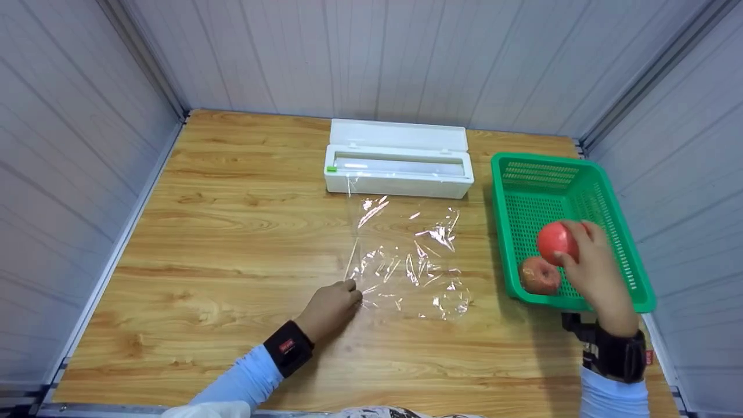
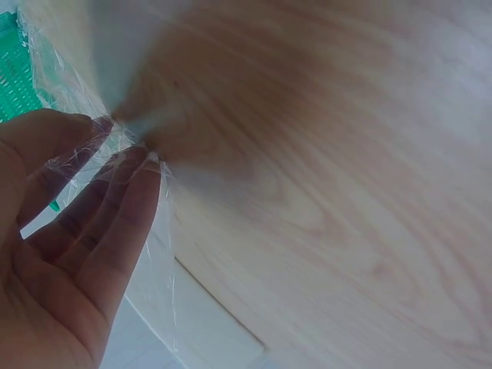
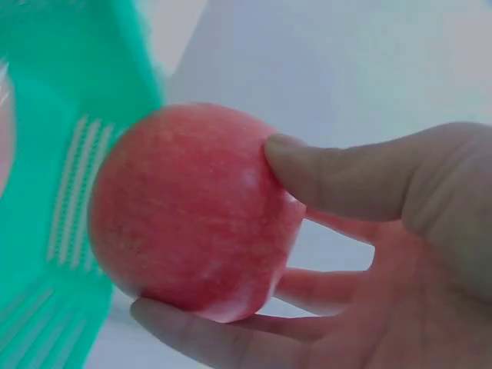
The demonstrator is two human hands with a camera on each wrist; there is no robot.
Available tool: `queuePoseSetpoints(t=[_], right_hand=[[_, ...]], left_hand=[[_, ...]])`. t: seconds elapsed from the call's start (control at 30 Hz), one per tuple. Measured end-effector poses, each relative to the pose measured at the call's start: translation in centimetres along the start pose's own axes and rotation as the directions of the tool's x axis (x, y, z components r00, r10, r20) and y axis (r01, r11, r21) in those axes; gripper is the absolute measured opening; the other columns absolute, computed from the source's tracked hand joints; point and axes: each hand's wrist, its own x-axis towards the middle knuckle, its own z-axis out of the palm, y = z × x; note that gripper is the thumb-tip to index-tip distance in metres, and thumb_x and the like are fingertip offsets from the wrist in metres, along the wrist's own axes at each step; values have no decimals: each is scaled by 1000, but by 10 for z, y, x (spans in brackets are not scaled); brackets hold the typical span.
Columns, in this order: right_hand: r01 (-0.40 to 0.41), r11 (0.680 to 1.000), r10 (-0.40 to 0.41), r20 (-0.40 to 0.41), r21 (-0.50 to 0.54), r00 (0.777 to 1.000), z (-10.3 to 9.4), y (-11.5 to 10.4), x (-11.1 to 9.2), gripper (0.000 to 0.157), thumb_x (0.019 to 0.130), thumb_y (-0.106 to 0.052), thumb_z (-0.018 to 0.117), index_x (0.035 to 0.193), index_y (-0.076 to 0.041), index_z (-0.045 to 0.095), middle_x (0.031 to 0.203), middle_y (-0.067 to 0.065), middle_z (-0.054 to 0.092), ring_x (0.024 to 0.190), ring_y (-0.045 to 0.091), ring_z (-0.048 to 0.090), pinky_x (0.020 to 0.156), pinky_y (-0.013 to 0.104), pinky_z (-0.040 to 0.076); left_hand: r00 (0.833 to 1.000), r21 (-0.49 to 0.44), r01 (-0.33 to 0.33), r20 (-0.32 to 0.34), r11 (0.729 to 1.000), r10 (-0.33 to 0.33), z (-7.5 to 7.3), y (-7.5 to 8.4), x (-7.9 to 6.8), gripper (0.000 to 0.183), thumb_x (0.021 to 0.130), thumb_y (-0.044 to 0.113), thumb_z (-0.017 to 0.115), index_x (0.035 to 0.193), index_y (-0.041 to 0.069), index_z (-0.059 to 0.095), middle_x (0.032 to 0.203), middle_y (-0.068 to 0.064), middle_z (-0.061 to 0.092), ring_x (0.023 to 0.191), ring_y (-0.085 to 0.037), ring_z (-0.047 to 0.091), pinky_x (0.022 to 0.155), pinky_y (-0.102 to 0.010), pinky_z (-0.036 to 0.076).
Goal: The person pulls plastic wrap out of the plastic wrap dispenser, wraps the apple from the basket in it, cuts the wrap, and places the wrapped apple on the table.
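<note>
My right hand (image 1: pixel 595 270) grips a red apple (image 1: pixel 558 242) over the green basket (image 1: pixel 631 255). In the right wrist view the thumb and fingers wrap the sides of this apple (image 3: pixel 196 211). A second apple (image 1: pixel 540 275), with a shiny film over it, lies in the basket's near left corner. On the table, my left hand (image 1: pixel 331 307) pinches the near left corner of a sheet of clear plastic wrap (image 1: pixel 406 261). The left wrist view shows the wrap (image 2: pixel 146 150) bunched between thumb and fingertips. It stretches back to a white wrap dispenser box (image 1: pixel 400 184).
The dispenser's lid (image 1: pixel 397 134) stands raised at the back, near the rear wall (image 1: pixel 377 58). A green slider (image 1: pixel 331 169) sits at its left end. The wooden table (image 1: pixel 232 232) is walled in on the left, back and right.
</note>
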Motion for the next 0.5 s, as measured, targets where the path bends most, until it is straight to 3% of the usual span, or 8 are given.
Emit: queuePoseSetpoints(t=[0.13, 0.27, 0.5], right_hand=[[91, 996, -91, 17, -8, 996, 9, -35, -5, 52, 83, 1, 64, 131, -2, 43, 136, 35, 31, 114, 59, 40, 81, 73, 39], [139, 990, -138, 100, -3, 985, 26, -65, -6, 56, 83, -5, 66, 135, -8, 43, 141, 31, 30, 120, 55, 39, 87, 70, 40], [217, 973, -231, 239, 82, 943, 75, -96, -5, 58, 78, -2, 68, 131, -15, 49, 138, 22, 41, 116, 46, 49, 87, 59, 48]], left_hand=[[1000, -3, 1, 2, 1000, -1, 0, 0, 0, 9, 85, 17, 64, 80, 10, 67, 76, -2, 54, 62, -15, 52, 52, -26, 46], [1000, 1, 9, -3, 1000, -9, 0, 1, -1, 9, 85, 17, 64, 79, 11, 67, 75, -1, 54, 61, -15, 52, 52, -26, 46], [1000, -20, 24, -3, 1000, -24, 1, 3, -3, 9, 85, 16, 64, 78, 11, 67, 74, -1, 53, 59, -15, 51, 50, -27, 45]])
